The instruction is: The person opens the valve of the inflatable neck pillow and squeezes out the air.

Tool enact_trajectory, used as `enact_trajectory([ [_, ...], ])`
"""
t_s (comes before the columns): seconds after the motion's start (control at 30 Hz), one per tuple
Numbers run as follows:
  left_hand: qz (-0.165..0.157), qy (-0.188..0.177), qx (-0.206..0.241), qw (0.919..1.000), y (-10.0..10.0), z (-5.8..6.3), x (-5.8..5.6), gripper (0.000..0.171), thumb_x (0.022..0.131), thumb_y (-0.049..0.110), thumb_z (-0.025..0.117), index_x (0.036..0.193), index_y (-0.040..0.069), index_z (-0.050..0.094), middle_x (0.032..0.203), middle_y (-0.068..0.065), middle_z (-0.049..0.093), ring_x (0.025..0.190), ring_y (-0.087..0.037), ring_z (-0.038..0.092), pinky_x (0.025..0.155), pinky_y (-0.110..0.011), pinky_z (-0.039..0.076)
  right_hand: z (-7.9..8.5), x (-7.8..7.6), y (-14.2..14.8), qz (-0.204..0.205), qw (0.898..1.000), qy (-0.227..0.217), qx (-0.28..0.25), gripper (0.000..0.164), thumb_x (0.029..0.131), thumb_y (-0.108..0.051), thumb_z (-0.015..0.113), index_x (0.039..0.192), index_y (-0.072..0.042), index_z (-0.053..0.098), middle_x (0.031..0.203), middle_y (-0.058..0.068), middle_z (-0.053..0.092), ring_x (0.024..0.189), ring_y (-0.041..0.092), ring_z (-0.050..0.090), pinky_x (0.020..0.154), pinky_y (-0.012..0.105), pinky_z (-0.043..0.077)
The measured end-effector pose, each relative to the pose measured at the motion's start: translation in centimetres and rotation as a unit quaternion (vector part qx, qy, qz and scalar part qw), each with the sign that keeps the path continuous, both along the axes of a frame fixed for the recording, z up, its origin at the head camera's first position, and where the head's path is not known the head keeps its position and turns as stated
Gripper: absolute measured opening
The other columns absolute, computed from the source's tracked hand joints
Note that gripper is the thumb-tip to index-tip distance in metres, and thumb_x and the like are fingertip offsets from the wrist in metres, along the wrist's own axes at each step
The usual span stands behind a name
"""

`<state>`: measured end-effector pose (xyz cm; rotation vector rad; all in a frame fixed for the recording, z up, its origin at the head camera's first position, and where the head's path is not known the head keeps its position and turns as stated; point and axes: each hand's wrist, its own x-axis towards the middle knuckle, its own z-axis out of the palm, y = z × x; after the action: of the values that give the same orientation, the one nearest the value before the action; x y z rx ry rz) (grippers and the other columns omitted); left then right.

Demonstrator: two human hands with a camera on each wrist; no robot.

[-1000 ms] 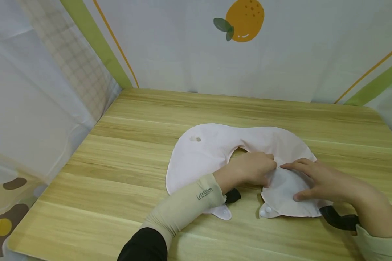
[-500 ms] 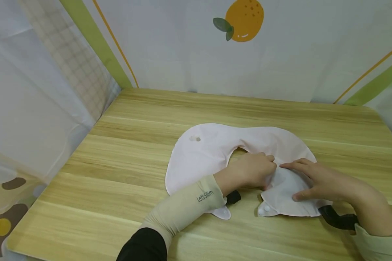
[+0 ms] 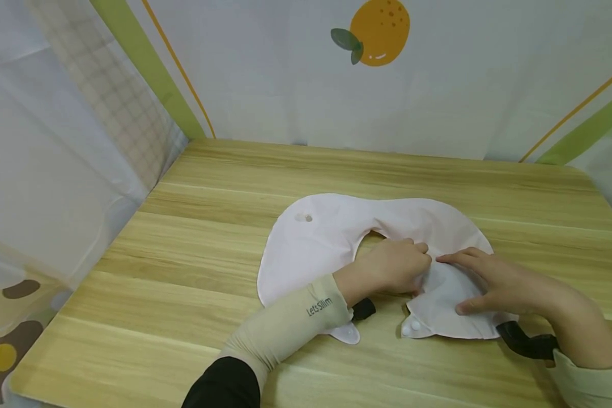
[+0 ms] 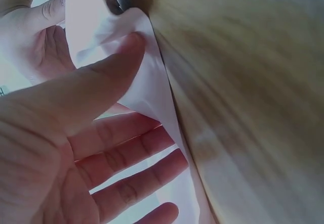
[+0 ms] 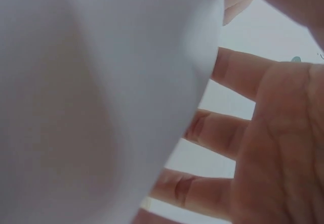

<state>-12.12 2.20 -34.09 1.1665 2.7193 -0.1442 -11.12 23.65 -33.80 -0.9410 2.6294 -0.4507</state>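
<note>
A pale pink U-shaped neck pillow (image 3: 306, 249) lies on the wooden table with its two ends toward me. It looks flat and slightly wrinkled, and a small clear round spot marks its upper left. My left hand (image 3: 395, 263) pinches the inner edge of the pillow's right arm. In the left wrist view, its thumb (image 4: 109, 80) presses one side of the pink material while the fingers lie against the other. My right hand (image 3: 510, 283) rests with spread fingers on the right arm's top surface. A white snap button (image 3: 415, 326) shows on that arm's tab.
The wooden tabletop (image 3: 183, 272) extends around the pillow, with a printed cloth (image 3: 265, 73) hanging behind it and another at the left. Black pieces (image 3: 527, 340) show beside both wrists. Light sleeves cover the forearms.
</note>
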Motion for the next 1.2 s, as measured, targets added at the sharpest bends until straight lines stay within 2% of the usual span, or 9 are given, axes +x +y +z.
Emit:
enact_trajectory([
  [0.27,-0.013,0.006,0.004,0.9999,-0.3,-0.1,-0.6,0.026,0.082,0.047,0.064,0.1,0.028,0.064,0.096,0.01,0.055,0.09,-0.01,0.058,0.072,-0.024,0.05,0.2,0.1,-0.2,0.007,1.0,0.013,0.003,0.08,0.07,-0.063,0.065,0.135,-0.021,0.044,0.128,-0.001,0.051,0.114,0.019,0.051,0.087,0.037,0.046],
  [0.4,-0.014,0.006,0.013,0.9998,-0.5,0.0,-1.0,0.025,0.086,0.045,0.06,0.101,0.026,0.062,0.097,0.011,0.055,0.091,-0.01,0.057,0.072,-0.024,0.049,0.2,0.1,0.4,0.01,1.0,0.015,-0.017,0.07,0.075,-0.054,0.067,0.134,-0.021,0.047,0.129,-0.002,0.052,0.112,0.015,0.05,0.085,0.022,0.045],
  [0.5,-0.017,-0.003,0.029,0.9994,-0.6,0.3,-1.4,0.024,0.087,0.041,0.059,0.105,0.025,0.063,0.099,0.011,0.056,0.093,-0.009,0.057,0.073,-0.024,0.049,0.2,-0.2,0.8,0.012,0.998,0.044,-0.042,0.058,0.079,-0.041,0.069,0.13,-0.02,0.051,0.127,-0.004,0.054,0.109,0.01,0.051,0.082,0.016,0.043],
  [0.63,-0.028,-0.025,0.053,0.9979,-0.5,0.8,-2.2,0.027,0.088,0.035,0.06,0.113,0.024,0.063,0.104,0.01,0.057,0.099,-0.009,0.055,0.08,-0.022,0.047,0.7,-0.8,1.0,0.012,0.995,0.084,-0.06,0.05,0.081,-0.03,0.07,0.127,-0.02,0.054,0.123,-0.006,0.056,0.105,0.008,0.052,0.079,0.019,0.046],
  [0.77,-0.044,-0.04,0.071,0.9957,0.0,0.8,-3.2,0.032,0.087,0.031,0.063,0.118,0.022,0.063,0.109,0.008,0.057,0.103,-0.01,0.054,0.086,-0.02,0.044,0.9,-1.9,1.0,0.022,0.991,0.113,-0.067,0.043,0.082,-0.026,0.07,0.123,-0.02,0.058,0.119,-0.007,0.059,0.105,0.005,0.051,0.08,0.017,0.043],
  [0.83,-0.047,-0.042,0.077,0.9951,0.2,0.6,-3.5,0.032,0.087,0.031,0.064,0.117,0.022,0.063,0.108,0.009,0.057,0.103,-0.01,0.054,0.086,-0.02,0.044,0.6,-2.5,1.0,0.035,0.988,0.132,-0.069,0.041,0.081,-0.024,0.071,0.12,-0.02,0.06,0.116,-0.008,0.061,0.103,0.003,0.051,0.08,0.016,0.042],
  [1.07,-0.054,-0.055,0.083,0.9935,0.6,0.2,-3.8,0.027,0.087,0.027,0.063,0.113,0.021,0.065,0.107,0.009,0.06,0.1,-0.008,0.056,0.085,-0.018,0.044,-0.5,-4.0,0.8,0.076,0.979,0.17,-0.081,0.034,0.078,-0.017,0.073,0.11,-0.023,0.065,0.108,-0.011,0.063,0.097,0.004,0.053,0.08,0.016,0.041],
  [1.2,-0.051,-0.059,0.084,0.9934,0.5,0.0,-3.9,0.027,0.089,0.027,0.06,0.114,0.018,0.064,0.111,0.009,0.061,0.103,-0.006,0.056,0.09,-0.017,0.042,-1.1,-4.6,0.5,0.096,0.975,0.189,-0.066,0.032,0.077,-0.013,0.073,0.107,-0.023,0.067,0.108,-0.011,0.063,0.096,0.009,0.055,0.078,0.026,0.045],
])
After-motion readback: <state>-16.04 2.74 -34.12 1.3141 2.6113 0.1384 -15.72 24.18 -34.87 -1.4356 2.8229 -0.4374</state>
